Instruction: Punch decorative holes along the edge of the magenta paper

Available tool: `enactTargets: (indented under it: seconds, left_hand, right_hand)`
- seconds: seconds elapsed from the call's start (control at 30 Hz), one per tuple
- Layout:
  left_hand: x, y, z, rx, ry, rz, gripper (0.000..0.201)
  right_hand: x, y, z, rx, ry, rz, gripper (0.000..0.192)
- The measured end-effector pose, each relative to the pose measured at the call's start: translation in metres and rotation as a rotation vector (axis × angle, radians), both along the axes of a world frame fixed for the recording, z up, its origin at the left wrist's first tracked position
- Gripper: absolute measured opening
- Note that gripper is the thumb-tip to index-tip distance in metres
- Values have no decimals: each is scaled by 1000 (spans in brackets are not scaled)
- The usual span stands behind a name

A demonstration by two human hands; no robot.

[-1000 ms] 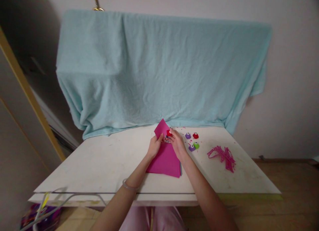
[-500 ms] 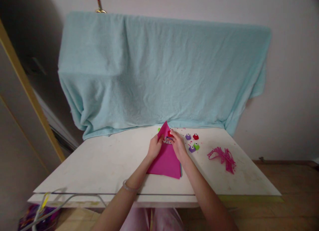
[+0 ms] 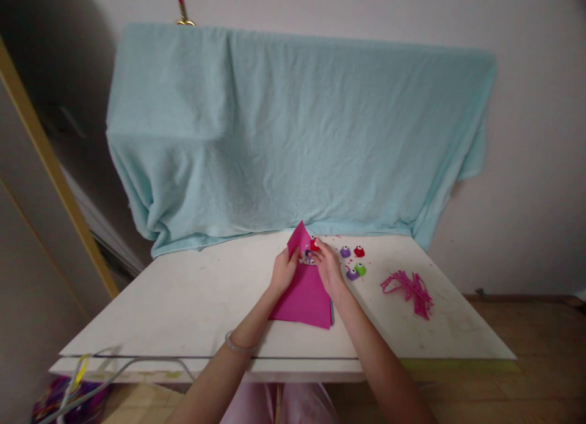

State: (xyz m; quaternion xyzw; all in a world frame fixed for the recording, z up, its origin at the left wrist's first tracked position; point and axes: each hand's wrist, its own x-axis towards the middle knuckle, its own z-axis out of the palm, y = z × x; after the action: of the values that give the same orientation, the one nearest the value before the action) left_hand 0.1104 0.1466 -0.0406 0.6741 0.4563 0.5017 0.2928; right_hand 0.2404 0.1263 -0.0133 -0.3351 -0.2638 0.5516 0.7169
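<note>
The pink sheet [image 3: 300, 238] stands tilted up at the centre of the frame, its corner pointing toward the towel [image 3: 320, 131] behind. The left hand [image 3: 284, 268] pinches it between thumb and fingers along its lower left edge. The right hand [image 3: 328, 264] has its fingers curled in, with the tips at a red piece [image 3: 314, 245]; whether they grip it or only touch it, I cannot tell. Between the hands shows a pale patterned patch [image 3: 307, 256], too small to make out.

The sheet looks thin, light and fairly soft, so it would probably bend or crease easily under pressure; an edge or corner seems the best place to take hold. The red piece looks light and small, likely suited to a fingertip pinch.

Just below the hands, a pink stack [image 3: 302, 296] lies on the counter [image 3: 183, 308], partly covered by the left forearm. Right of the right hand sit two purple pieces [image 3: 352, 273], a green piece [image 3: 361, 269] and another red one [image 3: 359, 251], among pink scraps. Farther right lies a tangle of pink strips [image 3: 412, 293]. The nearby pieces crowd the right hand's outer side, and the towel's hem closes off the back.
</note>
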Motion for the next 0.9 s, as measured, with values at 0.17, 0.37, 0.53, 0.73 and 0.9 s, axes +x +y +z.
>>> enactTargets:
  seconds: [0.17, 0.37, 0.53, 0.73, 0.9]
  left_hand:
    - [0, -1, 0, 4, 15, 13, 33]
    - [-1, -2, 1, -5, 41, 6, 36]
    - [-1, -1, 1, 5, 52, 32, 36]
    - [-4, 1, -1, -1, 62, 71, 35]
    - [-4, 2, -2, -1, 61, 79, 35]
  right_hand:
    - [2, 1, -2, -3, 6, -6, 19]
    - [4, 3, -5, -25, 52, -1, 22]
    - [5, 4, -7, -13, 64, 2, 22]
    - [6, 5, -8, -30, 69, 12, 24]
    - [7, 5, -7, -55, 77, 23, 26]
